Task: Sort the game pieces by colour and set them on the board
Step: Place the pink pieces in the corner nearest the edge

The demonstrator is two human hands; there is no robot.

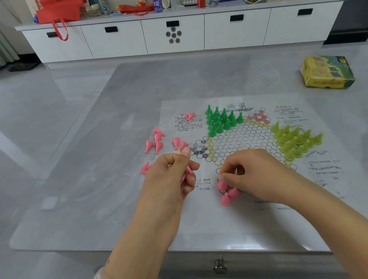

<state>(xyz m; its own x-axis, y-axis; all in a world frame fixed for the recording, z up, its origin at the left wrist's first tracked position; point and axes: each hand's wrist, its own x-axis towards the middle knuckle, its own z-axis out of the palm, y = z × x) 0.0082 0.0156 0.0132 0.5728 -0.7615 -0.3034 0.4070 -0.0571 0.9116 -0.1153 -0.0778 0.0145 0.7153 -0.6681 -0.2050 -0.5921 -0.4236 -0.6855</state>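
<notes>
The left hand (171,172) clenches its fingers around a bunch of pink cone pieces (185,149), raised above the table (89,176). The right hand (254,174) pinches a pink piece (222,184) with curled fingers, setting it on the Chinese checkers board (237,141); two more pink cones (230,195) stand just below those fingers. Loose pink pieces (157,140) lie beyond the left fingers. Green pieces (221,118) and yellow-green pieces (296,139) fill board corners beyond the right fingers.
</notes>
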